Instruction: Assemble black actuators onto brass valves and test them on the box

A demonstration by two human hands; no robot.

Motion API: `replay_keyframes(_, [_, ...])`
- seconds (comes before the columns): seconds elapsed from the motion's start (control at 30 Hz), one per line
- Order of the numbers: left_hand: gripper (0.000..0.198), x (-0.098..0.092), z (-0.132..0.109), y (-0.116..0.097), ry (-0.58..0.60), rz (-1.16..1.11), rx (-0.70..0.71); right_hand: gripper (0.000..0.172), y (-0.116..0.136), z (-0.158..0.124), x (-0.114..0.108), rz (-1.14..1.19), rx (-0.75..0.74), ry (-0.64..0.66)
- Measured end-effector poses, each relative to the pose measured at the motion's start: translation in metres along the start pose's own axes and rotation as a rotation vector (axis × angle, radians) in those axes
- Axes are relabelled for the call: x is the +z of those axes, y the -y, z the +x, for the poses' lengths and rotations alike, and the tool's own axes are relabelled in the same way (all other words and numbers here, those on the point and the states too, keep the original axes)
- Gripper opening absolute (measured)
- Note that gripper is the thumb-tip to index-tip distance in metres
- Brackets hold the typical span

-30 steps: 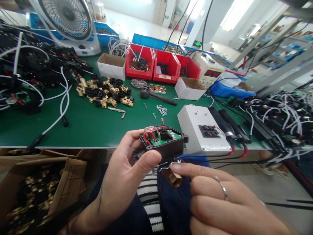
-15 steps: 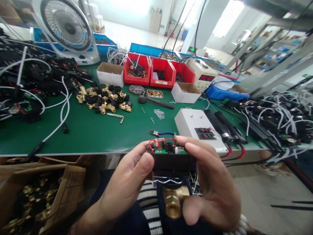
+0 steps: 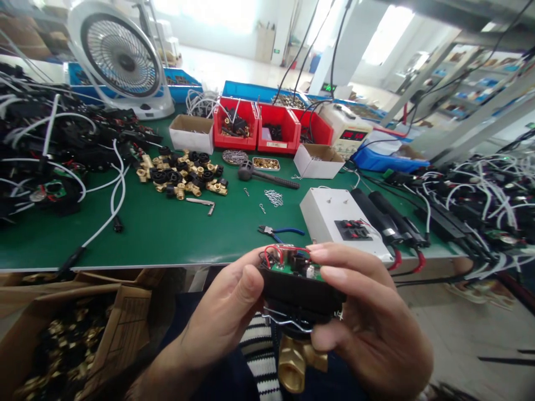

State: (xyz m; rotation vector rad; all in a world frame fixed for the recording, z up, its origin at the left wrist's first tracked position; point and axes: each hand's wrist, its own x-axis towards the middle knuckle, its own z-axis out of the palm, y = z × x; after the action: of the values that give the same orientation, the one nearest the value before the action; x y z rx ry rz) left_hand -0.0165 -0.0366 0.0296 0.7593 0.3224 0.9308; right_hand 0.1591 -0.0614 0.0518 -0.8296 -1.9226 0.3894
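Between my two hands is a black valve actuator [image 3: 298, 289] with an exposed green circuit board and red wires on top. A bent wire clip [image 3: 288, 321] runs along its underside, and a brass valve body [image 3: 292, 362] hangs below. My left hand [image 3: 228, 303] grips the black housing from the left, thumb on its near face. My right hand [image 3: 371, 312] holds the other side, fingertips at the board's edge and thumb low near the clip. Just beyond, on the green table, lie cutting pliers [image 3: 282, 230], partly hidden by the held unit.
Brass fittings [image 3: 184, 172] lie piled beside a hex key [image 3: 202, 204]. A black mallet [image 3: 267, 176] and wire clips [image 3: 273, 197] rest mid-table. The white switch box [image 3: 324, 209] stands right, red bins [image 3: 278, 128] behind. A cardboard box [image 3: 121, 328] of fittings sits below left.
The actuator has tilted and moved slightly right and down, with both hands still on it. My right thumb has come up against its underside near the clip. The view has shifted a little.
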Motion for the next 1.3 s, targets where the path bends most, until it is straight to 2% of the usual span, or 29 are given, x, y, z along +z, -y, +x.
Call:
replay_keyframes(0.13, [0.053,-0.003,0.002,0.005,0.024,-0.054,0.013,0.045,0.005,0.004,-0.001,-0.088,-0.032,0.002])
replay_keyframes(0.43, [0.061,-0.014,0.005,0.022,0.056,-0.199,-0.107,0.035,0.011,0.009,0.004,-0.299,-0.097,-0.083])
replay_keyframes(0.67, [0.064,-0.016,0.009,0.031,0.116,-0.282,-0.100,0.039,0.017,0.017,-0.002,-0.387,-0.141,0.037])
replay_keyframes(0.83, [0.068,-0.019,0.009,0.038,0.083,-0.312,-0.139,0.043,0.016,0.017,-0.002,-0.410,-0.143,0.049])
replay_keyframes(1.0, [0.066,-0.014,0.008,0.031,0.068,-0.229,-0.165,0.045,0.016,0.018,-0.001,-0.374,-0.117,0.027])
replay_keyframes(1.07, [0.066,-0.012,0.007,0.026,0.030,-0.193,-0.146,0.044,0.016,0.018,-0.001,-0.343,-0.100,0.015])
replay_keyframes(1.2, [0.063,-0.009,0.004,0.018,-0.051,-0.123,-0.009,0.038,0.011,0.015,0.000,-0.285,-0.076,-0.013])
replay_keyframes(1.3, [0.059,-0.007,-0.001,0.013,-0.110,-0.072,0.067,0.039,0.004,0.008,0.003,-0.233,-0.050,-0.066])
